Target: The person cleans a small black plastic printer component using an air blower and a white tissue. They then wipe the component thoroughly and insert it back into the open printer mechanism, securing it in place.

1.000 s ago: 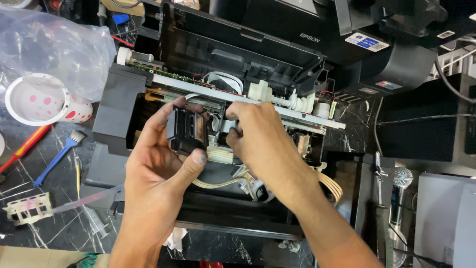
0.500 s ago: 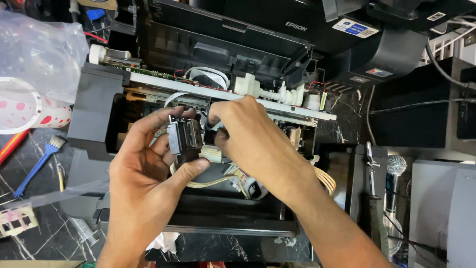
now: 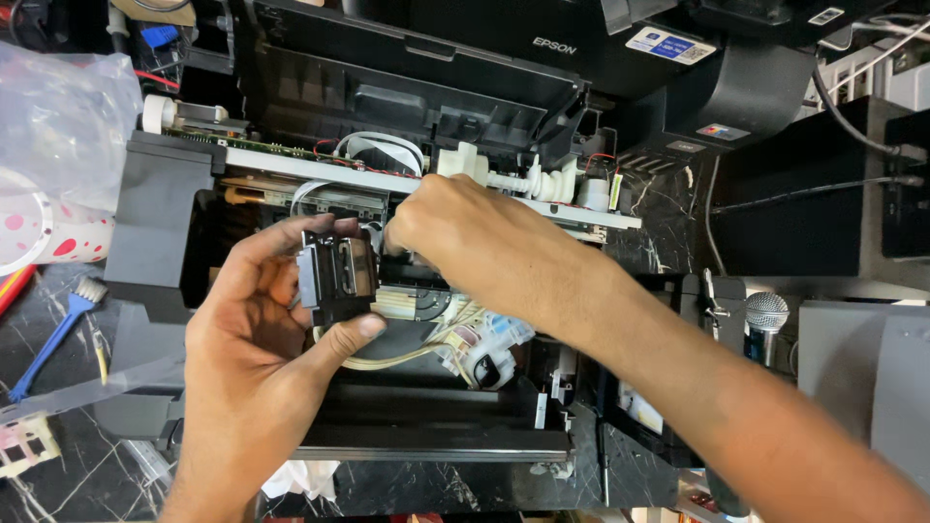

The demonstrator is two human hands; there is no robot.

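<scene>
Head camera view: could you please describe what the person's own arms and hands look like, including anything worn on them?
Both are bare: the left hand and right hand wear no gloves, rings or watch. The forearms show no sleeves as far as the frame reaches. Nails are short and unpainted.

This was a repair workshop for printers. An opened printer [image 3: 387, 194] lay on a dark marbled bench [image 3: 58, 407], its cover off and its rail, ribbon cables [image 3: 383, 145] and ink tubes [image 3: 426, 344] bare. More black printers [image 3: 736, 87] stood stacked close behind and to the side. Odd bench clutter lay around: a blue brush [image 3: 58, 329], a clear plastic bag [image 3: 63, 116], a loose white plastic part [image 3: 24, 447], a microphone [image 3: 765, 315] and trailing cables [image 3: 852, 126]
</scene>
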